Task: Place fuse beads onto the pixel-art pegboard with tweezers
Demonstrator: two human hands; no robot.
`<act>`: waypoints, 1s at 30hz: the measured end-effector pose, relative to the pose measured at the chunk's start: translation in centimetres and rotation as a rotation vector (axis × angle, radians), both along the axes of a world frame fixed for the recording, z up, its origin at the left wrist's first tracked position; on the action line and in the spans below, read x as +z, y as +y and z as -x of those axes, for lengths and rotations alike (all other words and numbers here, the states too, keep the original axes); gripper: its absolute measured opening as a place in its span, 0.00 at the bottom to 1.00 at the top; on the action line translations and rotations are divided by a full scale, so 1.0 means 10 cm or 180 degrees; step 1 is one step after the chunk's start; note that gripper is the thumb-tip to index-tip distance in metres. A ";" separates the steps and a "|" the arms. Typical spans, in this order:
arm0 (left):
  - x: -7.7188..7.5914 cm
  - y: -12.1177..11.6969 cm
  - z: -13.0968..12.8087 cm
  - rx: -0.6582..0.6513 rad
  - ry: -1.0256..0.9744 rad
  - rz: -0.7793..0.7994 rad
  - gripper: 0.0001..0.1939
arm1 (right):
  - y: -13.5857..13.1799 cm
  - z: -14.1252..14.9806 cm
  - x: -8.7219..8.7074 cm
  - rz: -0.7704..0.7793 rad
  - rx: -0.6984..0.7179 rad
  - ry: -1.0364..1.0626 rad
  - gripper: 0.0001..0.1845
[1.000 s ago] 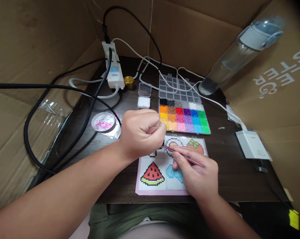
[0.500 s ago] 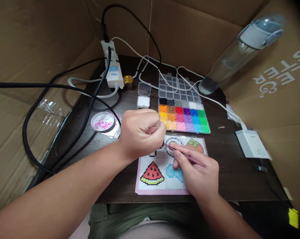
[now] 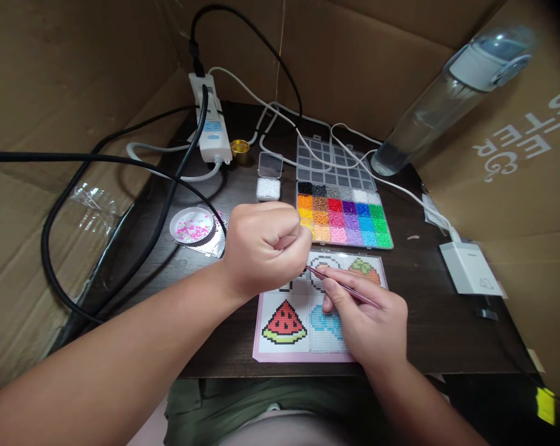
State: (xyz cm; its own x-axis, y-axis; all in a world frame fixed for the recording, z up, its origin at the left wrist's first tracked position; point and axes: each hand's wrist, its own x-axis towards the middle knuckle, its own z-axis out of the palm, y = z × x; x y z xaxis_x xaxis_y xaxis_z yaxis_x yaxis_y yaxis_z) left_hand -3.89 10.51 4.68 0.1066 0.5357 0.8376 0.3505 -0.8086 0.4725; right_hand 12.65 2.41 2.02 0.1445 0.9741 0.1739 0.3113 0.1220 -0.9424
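Running from the left, a thick black cable loops over the dark worktop, past a round dish of pink beads and a white power strip at the back. The left hand hangs as a closed fist above the pattern sheet; whether anything lies inside it I cannot tell. Just right of it, the right hand rests on the sheet with its fingers pinched narrow on thin pink tweezers, whose tip reaches toward the fist. The bead pattern sheet, showing a watermelon, a blue shape and an orange fruit, lies at the near edge. By my judgement the step is picking or placing one small bead, and the next move calls for a steady, fine tip set exactly on one peg. Behind stands the open bead organizer with coloured compartments, then a clear water bottle leaning and a white charger. Cardboard walls close the space.
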 end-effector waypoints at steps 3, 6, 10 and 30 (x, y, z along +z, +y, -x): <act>0.00 -0.01 0.00 0.0018 -0.0003 0.0008 0.22 | 0.00 0.00 -0.01 -0.0055 0.0015 0.0025 0.08; 0.00 -0.01 0.00 0.0057 0.0012 0.0066 0.22 | 0.00 0.00 -0.02 -0.0073 0.0025 0.0051 0.08; 0.00 -0.02 0.00 0.0069 0.0014 0.0060 0.22 | -0.01 0.00 -0.03 -0.0076 0.0038 0.0098 0.08; 0.00 0.01 0.02 0.0043 0.0009 -0.0036 0.23 | -0.10 -0.22 0.07 -0.0242 -0.0342 0.0346 0.09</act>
